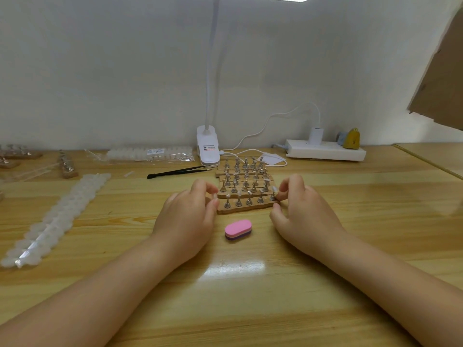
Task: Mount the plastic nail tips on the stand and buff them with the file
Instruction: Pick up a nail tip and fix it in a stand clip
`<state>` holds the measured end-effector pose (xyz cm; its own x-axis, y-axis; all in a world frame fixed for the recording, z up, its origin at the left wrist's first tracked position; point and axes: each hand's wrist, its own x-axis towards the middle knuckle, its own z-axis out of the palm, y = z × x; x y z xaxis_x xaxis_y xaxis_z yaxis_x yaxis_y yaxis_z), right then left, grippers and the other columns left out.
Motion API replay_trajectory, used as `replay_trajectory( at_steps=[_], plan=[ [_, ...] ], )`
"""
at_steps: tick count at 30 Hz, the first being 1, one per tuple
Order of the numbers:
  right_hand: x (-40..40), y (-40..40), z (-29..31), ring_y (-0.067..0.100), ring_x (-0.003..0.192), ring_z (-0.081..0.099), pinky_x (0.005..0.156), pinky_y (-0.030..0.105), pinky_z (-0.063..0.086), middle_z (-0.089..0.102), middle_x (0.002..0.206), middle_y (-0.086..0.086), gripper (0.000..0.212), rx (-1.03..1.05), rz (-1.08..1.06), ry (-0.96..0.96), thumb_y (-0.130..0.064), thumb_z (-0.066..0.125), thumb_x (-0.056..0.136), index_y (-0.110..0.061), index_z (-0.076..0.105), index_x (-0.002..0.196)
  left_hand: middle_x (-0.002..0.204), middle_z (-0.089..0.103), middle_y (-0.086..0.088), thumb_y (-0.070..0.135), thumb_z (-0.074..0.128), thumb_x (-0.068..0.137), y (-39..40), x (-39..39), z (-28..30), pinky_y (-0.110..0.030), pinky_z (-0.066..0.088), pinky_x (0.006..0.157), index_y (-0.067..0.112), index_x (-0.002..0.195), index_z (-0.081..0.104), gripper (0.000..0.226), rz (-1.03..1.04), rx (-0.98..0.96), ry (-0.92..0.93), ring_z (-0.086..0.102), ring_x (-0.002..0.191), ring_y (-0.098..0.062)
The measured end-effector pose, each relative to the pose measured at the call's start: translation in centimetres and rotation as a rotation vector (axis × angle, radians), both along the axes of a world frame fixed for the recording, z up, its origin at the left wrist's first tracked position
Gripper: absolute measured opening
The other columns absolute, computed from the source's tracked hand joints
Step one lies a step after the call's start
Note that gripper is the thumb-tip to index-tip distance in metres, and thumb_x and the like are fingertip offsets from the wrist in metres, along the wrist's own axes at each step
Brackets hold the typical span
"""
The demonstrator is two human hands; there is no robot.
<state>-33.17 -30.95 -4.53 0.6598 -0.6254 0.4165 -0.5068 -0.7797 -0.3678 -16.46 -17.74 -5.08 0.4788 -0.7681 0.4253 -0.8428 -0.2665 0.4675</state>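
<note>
Several wooden stand strips with metal pegs lie in rows at the table's middle; the nearest strip is between my hands. My left hand pinches a small clear nail tip at that strip's left end. My right hand pinches another nail tip over the rightmost peg of the same strip. A pink oval buffer file lies flat on the table just in front of the strip, between both wrists, untouched.
A long sheet of white nail tips runs diagonally at left. Black tweezers, a bagged tip pack, a clamp lamp base, its cable and a power strip sit behind. More stands lie far left.
</note>
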Motion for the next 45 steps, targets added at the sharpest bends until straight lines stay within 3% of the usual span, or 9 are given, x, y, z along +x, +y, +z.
replay_trajectory(
  at_steps=[4,7,9,15,27,31,37,40,45],
  plan=[
    [0.0,-0.1,0.0,0.016,0.09,0.049,0.073,0.035,0.048,0.053,0.094,-0.004,0.022,-0.084,-0.034,-0.027,-0.028,0.057,0.089,-0.02,0.041,0.103,0.097,0.066,0.01,0.032,0.042,0.1,-0.1,-0.1,-0.2,-0.028,0.031,0.079,0.027,0.114,0.047,0.015,0.003,-0.019,-0.013,0.054,0.097,-0.017],
    [0.0,-0.1,0.1,0.017,0.077,0.048,0.058,0.029,0.037,0.05,0.084,-0.004,0.01,-0.253,-0.028,-0.027,-0.028,0.057,0.09,-0.019,0.055,0.092,0.098,0.066,0.01,0.032,0.043,0.1,-0.1,0.0,-0.3,-0.029,0.034,0.08,0.027,0.114,0.047,0.015,-0.011,-0.018,0.004,0.054,0.099,-0.017],
    [0.0,-0.1,-0.1,0.015,0.068,0.05,0.05,0.027,0.033,0.052,0.074,-0.008,0.015,-0.235,-0.032,0.013,-0.033,0.054,0.093,-0.021,0.06,0.086,0.098,0.066,0.01,0.032,0.043,0.1,-0.1,0.0,-0.3,-0.03,0.035,0.08,0.028,0.113,0.046,0.014,-0.023,-0.015,0.015,0.054,0.1,-0.017],
    [0.6,-0.5,-0.5,0.019,0.09,0.063,0.07,0.034,0.052,0.072,0.097,-0.003,0.028,-0.093,-0.058,0.025,-0.041,0.05,0.096,-0.025,0.07,0.108,0.106,0.066,0.009,0.033,0.043,0.1,-0.2,-0.3,-0.4,-0.031,0.036,0.087,0.026,0.116,0.048,0.019,-0.061,0.031,-0.054,0.053,0.104,-0.018],
    [0.9,-1.1,-0.2,0.017,0.085,0.064,0.068,0.032,0.052,0.074,0.092,-0.003,0.023,-0.078,-0.018,0.004,-0.035,0.056,0.094,-0.023,0.074,0.102,0.105,0.066,0.012,0.035,0.045,0.098,-0.2,-0.3,-0.6,-0.029,0.037,0.088,0.028,0.115,0.047,0.018,-0.065,0.018,-0.066,0.054,0.104,-0.016],
    [0.4,-0.3,0.0,0.012,0.068,0.057,0.058,0.029,0.045,0.066,0.075,-0.005,0.013,-0.141,0.071,-0.164,-0.022,0.063,0.09,-0.017,0.074,0.094,0.103,0.064,0.013,0.031,0.05,0.097,0.0,-0.6,-0.3,-0.028,0.034,0.084,0.025,0.112,0.05,0.017,-0.035,-0.064,-0.091,0.056,0.1,-0.014],
    [0.5,1.4,0.2,0.008,0.063,0.064,0.059,0.019,0.05,0.066,0.072,-0.011,0.003,0.17,0.227,-0.421,-0.011,0.07,0.085,-0.014,0.07,0.086,0.095,0.065,0.015,0.031,0.062,0.089,0.5,-2.0,0.6,-0.035,0.045,0.086,0.019,0.103,0.064,0.018,-0.164,-0.335,-0.076,0.059,0.094,-0.007],
    [0.8,1.7,-0.1,0.011,0.064,0.066,0.057,0.025,0.054,0.066,0.071,-0.01,0.006,0.261,0.277,-0.446,-0.008,0.072,0.083,-0.013,0.072,0.086,0.094,0.064,0.018,0.04,0.058,0.084,0.6,-2.6,0.7,-0.034,0.046,0.081,0.022,0.098,0.067,0.025,-0.259,-0.378,-0.077,0.057,0.092,-0.007],
    [0.8,2.1,-0.4,0.016,0.065,0.065,0.056,0.037,0.055,0.065,0.071,-0.011,0.007,0.272,0.362,-0.459,-0.006,0.071,0.084,-0.012,0.073,0.086,0.097,0.069,0.011,0.033,0.068,0.082,0.3,-2.7,0.3,-0.042,0.049,0.081,0.02,0.098,0.07,0.021,-0.28,-0.387,-0.094,0.062,0.092,-0.014]
  ],
)
